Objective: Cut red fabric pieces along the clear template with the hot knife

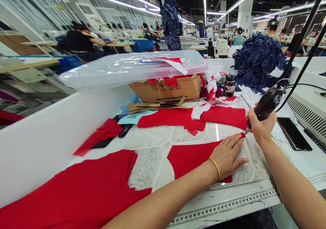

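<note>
While the left hand (226, 156) lies flat on a bright red knit fabric panel (189, 161), the right hand (262, 127) grips a black corded handheld electric cutter (267, 103) with a slim metal tip (246, 131). That tip sits at the panel's upper right edge, beside the left fingertips. The left fingers (235, 153) are slightly spread and pressed down on the cloth, with a gold bangle (216, 169) on that wrist. The right fingers (255, 117) are curled around the cutter's body.

The panel rests on a translucent marbled pattern board (254, 164), which lies on a white worktop (302, 162). A white measuring tape (224, 205) runs along the worktop's near edge. A larger red fabric piece (68, 188) spreads across the lower left, and two more red pieces (170, 117) lie beyond the board, with white-and-red fabric strips (211, 96) heaped behind them.

Farther back stands a brown cardboard carton (165, 89) under a clear plastic sheet (132, 69), beside a black-and-steel flask (229, 85). A heap of navy fabric strips (259, 62) rises at the right, near a black tablet (292, 134) and a white vented machine (308, 110). A co-worker (81, 40) sits at a distant station in the wide sewing hall.
</note>
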Available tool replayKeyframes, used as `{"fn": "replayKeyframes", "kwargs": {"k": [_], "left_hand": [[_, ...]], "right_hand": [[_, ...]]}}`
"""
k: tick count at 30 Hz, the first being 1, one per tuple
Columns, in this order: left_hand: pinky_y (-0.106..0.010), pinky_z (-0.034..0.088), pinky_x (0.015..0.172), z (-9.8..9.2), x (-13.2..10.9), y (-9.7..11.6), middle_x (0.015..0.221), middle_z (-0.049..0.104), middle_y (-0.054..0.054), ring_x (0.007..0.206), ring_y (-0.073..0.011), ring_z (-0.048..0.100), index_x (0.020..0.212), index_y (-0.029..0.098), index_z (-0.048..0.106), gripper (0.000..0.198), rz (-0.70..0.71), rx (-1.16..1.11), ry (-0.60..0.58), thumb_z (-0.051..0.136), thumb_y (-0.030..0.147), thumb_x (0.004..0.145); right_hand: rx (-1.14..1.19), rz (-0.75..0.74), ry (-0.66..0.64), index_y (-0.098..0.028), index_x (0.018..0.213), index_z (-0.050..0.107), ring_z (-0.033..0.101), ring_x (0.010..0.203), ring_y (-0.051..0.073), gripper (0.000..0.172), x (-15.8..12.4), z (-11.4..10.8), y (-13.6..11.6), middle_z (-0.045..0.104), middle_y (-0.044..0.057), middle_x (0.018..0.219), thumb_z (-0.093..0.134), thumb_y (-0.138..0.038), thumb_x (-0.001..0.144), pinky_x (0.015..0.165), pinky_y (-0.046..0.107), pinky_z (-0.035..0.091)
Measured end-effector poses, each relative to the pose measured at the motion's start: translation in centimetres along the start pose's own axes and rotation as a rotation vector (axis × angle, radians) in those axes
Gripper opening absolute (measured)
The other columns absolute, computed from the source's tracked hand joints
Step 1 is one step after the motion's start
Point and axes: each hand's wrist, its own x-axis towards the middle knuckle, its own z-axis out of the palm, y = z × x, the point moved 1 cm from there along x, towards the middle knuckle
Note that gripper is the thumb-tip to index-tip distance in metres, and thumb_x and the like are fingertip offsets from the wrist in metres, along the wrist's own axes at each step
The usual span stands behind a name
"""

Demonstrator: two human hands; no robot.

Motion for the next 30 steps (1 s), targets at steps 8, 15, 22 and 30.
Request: {"fn": "replayKeyframes", "kwargs": {"k": [8,15,22,30], "left_hand": [[-0.045,0.040,0.121,-4.3,-6.5,-0.1,0.159,0.045,-0.016,0.149,-0.0286,0.041,0.153,0.012,0.040,0.062,0.017,0.036,0.046,0.032,0.055,0.109],[-0.047,0.041,0.120,-3.9,-10.7,0.5,0.157,0.046,-0.020,0.148,-0.0321,0.041,0.151,0.009,0.043,0.067,0.099,0.088,0.051,0.037,0.059,0.106],[-0.049,0.042,0.119,-2.8,-10.7,0.1,0.154,0.048,-0.023,0.146,-0.0344,0.045,0.147,0.007,0.048,0.070,0.129,0.098,0.074,0.036,0.061,0.106],[-0.050,0.040,0.121,-2.1,-10.8,-0.1,0.155,0.047,-0.023,0.148,-0.0340,0.042,0.149,0.007,0.046,0.070,0.118,0.080,0.068,0.038,0.061,0.105]], "right_hand": [[0.149,-0.024,-0.038,-0.022,0.097,0.061,0.060,0.049,0.016,0.028,-1.2,-1.1,-2.1,0.058,-0.006,0.060,0.074,-0.033,0.075,0.054,0.033,0.050],[0.173,0.086,-0.283,-0.024,0.102,0.055,0.058,0.049,0.014,0.028,-5.4,-2.1,-5.7,0.061,-0.007,0.062,0.072,-0.030,0.081,0.049,0.030,0.049],[0.246,0.107,-0.359,-0.023,0.099,0.057,0.058,0.049,0.014,0.022,-8.1,-2.6,-8.5,0.060,-0.006,0.063,0.070,-0.028,0.082,0.052,0.031,0.051],[0.251,0.122,-0.340,-0.023,0.098,0.059,0.060,0.059,0.015,0.020,-9.3,-2.6,-8.2,0.062,-0.002,0.073,0.070,-0.028,0.081,0.056,0.033,0.051]]}}
